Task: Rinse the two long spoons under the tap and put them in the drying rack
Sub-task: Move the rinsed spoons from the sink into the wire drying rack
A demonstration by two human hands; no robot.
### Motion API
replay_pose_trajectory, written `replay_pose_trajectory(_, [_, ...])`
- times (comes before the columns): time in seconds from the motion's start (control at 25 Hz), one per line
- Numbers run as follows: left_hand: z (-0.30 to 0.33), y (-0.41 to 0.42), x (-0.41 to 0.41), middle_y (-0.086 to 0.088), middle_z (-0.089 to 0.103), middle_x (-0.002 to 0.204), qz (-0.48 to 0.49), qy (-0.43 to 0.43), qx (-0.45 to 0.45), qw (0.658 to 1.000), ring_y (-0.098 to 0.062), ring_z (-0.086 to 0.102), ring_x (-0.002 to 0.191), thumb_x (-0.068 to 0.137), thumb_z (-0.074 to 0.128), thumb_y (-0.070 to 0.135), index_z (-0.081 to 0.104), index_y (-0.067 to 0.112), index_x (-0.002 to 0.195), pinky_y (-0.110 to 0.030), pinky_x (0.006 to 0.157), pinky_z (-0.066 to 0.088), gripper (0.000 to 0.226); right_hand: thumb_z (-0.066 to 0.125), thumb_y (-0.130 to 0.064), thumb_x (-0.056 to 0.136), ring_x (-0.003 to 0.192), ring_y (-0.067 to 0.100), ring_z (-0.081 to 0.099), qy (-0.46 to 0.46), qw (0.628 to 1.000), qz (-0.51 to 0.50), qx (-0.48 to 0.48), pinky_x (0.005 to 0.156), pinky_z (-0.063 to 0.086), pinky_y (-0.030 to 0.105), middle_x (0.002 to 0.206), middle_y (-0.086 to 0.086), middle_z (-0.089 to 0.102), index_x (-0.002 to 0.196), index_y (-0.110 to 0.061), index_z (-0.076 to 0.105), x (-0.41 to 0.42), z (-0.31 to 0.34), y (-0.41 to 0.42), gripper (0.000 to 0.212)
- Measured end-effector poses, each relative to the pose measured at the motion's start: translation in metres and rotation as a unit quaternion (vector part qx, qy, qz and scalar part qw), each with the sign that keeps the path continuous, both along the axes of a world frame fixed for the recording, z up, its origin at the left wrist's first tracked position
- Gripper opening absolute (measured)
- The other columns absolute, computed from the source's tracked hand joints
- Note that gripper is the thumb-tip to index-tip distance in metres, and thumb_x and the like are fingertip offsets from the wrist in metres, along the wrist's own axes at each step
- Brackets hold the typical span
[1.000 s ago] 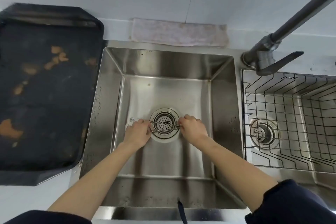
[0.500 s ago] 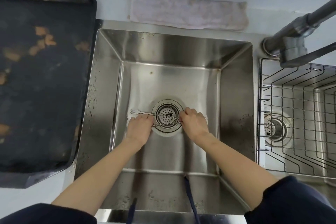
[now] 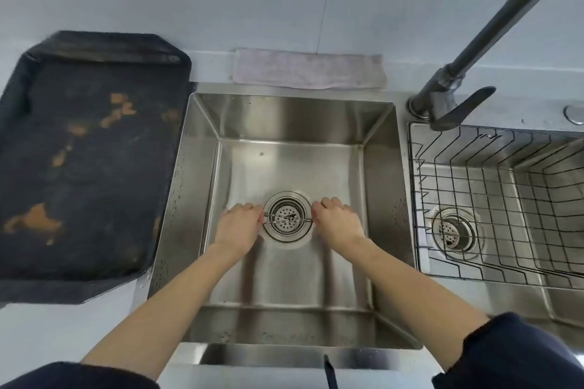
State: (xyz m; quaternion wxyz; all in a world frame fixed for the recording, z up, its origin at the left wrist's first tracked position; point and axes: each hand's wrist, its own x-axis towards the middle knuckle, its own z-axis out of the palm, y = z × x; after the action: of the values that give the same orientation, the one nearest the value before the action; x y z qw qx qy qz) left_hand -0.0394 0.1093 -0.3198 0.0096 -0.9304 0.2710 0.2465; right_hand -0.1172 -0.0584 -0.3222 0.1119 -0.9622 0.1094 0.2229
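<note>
The sink (image 3: 284, 123) holds both my hands at its drain (image 3: 287, 217); the drying rack (image 3: 493, 199) sits right; my left hand (image 3: 237, 227) and right hand (image 3: 338, 224) pinch the long spoons (image 3: 289, 220) across the drain.

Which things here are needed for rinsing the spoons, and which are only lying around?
Needed: the two long spoons held over the drain by the left hand and right hand; tap; sink; drying rack.

Lying around: dark tray; cloth behind the sink.
</note>
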Motion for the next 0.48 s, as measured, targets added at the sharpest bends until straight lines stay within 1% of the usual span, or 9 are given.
replay_pose_trajectory(0.08, [0.017,0.001,-0.004,-0.003,0.061,0.120,-0.001,-0.020,-0.014,1.000,-0.024,0.053,0.116,0.095,0.041,0.018,0.057,0.018,0.114,-0.034,0.096,0.039,0.025,0.046,-0.001,0.091,0.118,0.029,0.047,-0.026,1.000,0.001,-0.011,0.091,0.045,0.039,0.122,0.012,0.056,0.117,-0.007,0.052,-0.003,0.017,0.000,0.027])
replay_pose_trajectory(0.16, [0.034,0.002,-0.009,-0.003,0.060,0.120,-0.004,-0.040,-0.025,0.999,-0.024,0.052,0.116,0.096,0.040,0.017,0.056,0.017,0.114,-0.034,0.094,0.039,0.025,0.044,-0.002,0.093,0.117,0.030,0.048,-0.054,0.998,-0.001,-0.019,0.091,0.045,0.039,0.121,0.013,0.056,0.117,-0.006,0.054,-0.007,0.033,0.000,0.026])
replay_pose_trajectory(0.36, [0.075,-0.005,-0.024,-0.004,0.062,0.117,-0.015,-0.091,-0.064,0.994,-0.024,0.054,0.114,0.096,0.039,0.017,0.059,0.017,0.110,-0.035,0.093,0.040,0.025,0.042,-0.006,0.095,0.115,0.029,0.050,-0.126,0.991,-0.007,-0.043,0.094,0.043,0.038,0.119,0.011,0.058,0.114,-0.007,0.056,-0.026,0.071,-0.012,0.023])
replay_pose_trajectory(0.48, [0.095,-0.019,-0.037,-0.003,0.062,0.117,-0.025,-0.110,-0.097,0.989,-0.024,0.055,0.112,0.096,0.039,0.018,0.060,0.016,0.111,-0.035,0.093,0.040,0.025,0.044,-0.007,0.095,0.113,0.029,0.050,-0.166,0.984,-0.020,-0.061,0.090,0.044,0.036,0.118,0.010,0.060,0.113,-0.008,0.056,-0.041,0.090,-0.027,0.022])
